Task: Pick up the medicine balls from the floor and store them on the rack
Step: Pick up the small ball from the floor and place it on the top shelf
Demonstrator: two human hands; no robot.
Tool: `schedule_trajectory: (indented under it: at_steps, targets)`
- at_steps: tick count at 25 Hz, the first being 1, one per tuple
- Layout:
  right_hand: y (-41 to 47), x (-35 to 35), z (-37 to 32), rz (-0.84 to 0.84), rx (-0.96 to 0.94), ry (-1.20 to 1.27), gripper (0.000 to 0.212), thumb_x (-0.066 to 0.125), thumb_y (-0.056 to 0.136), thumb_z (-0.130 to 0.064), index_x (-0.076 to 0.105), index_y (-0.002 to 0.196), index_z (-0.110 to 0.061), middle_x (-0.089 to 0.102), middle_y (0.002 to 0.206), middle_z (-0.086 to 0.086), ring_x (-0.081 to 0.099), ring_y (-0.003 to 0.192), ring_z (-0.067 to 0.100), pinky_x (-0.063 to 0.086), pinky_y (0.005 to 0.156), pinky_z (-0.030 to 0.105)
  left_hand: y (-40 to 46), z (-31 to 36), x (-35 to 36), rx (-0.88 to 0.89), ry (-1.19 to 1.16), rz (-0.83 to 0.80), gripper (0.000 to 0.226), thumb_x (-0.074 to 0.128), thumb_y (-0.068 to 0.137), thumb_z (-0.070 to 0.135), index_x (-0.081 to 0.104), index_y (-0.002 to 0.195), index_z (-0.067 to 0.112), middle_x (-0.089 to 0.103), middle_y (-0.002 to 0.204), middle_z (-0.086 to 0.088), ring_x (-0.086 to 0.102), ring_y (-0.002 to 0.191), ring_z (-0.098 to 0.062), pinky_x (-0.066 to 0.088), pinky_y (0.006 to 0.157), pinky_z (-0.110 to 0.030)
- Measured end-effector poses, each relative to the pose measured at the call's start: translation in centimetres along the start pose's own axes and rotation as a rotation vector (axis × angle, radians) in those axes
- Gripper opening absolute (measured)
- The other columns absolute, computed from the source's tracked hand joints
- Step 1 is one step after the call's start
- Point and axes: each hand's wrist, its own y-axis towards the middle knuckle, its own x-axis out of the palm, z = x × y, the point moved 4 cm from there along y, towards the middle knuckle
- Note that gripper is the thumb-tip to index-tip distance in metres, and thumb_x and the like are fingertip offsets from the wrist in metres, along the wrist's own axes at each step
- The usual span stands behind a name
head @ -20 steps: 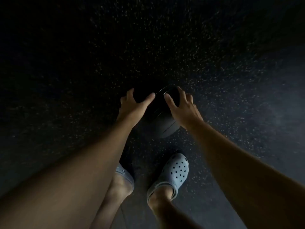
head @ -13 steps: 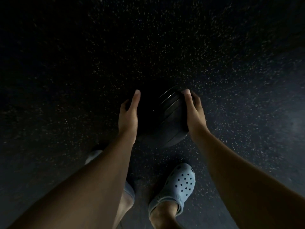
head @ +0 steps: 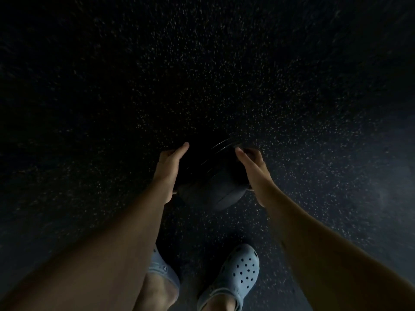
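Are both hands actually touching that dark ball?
Touching. The head view shows the left hand and right hand pressed flat against opposite sides of the ball.

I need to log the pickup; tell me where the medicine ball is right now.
In the head view the medicine ball sits mid-frame between the left hand and right hand, over the speckled floor, ahead of the blue clogs.

Under me the floor [head: 224,86] is dark rubber, nearly black, flecked all over with small pale specks. The light is dim; the flecks fade into blackness toward the top and left edges, while the right side shows a faint bluish-grey sheen.
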Motion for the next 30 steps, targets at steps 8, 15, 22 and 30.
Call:
schedule_trajectory:
  at_steps: [8,15,22,30]
  targets:
    - [4.6,1.7,2.3,-0.066,0.113,0.349,0.078,0.067,0.083,-0.083,0.075,0.141,-0.033,0.079,0.137,0.002,0.071,0.13,0.027,0.05,0.12,0.053,5.2,-1.8,0.7,-0.113,-0.131,-0.076,0.092,0.064,0.079,0.085,0.06,0.149,0.026,0.062,0.151,-0.012,0.059,0.137,-0.034,0.042,0.12,-0.056]
    - [0.6,1.1,-2.2,-0.089,0.076,0.283,0.09,0.07,0.07,-0.086,0.075,0.14,-0.03,0.078,0.138,0.005,0.072,0.129,0.028,0.052,0.119,0.052,1.1,0.5,-1.4,-0.158,-0.18,-0.128,0.053,0.06,0.081,0.083,0.079,0.09,0.034,0.08,0.099,-0.007,0.077,0.091,-0.03,0.061,0.062,-0.037]
    - [-14.0,-2.1,-18.2,-0.095,-0.055,0.371,0.076,0.069,0.082,-0.082,0.077,0.136,-0.029,0.08,0.134,0.009,0.073,0.126,0.032,0.054,0.116,0.056,-16.1,16.9,-5.0,-0.012,-0.263,-0.175,0.073,0.064,0.086,0.075,0.071,0.137,0.023,0.074,0.13,-0.015,0.071,0.116,-0.036,0.058,0.083,-0.046]
    - [-39.0,-5.2,-52.2,-0.205,-0.599,0.476,0.064,0.067,0.093,-0.07,0.075,0.14,-0.027,0.079,0.136,0.009,0.073,0.129,0.033,0.054,0.116,0.056,-45.1,45.4,-14.4,0.511,-0.507,-0.265,0.054,0.056,0.103,0.052,0.09,0.08,0.018,0.087,0.085,-0.007,0.083,0.068,-0.02,0.063,0.052,-0.027]
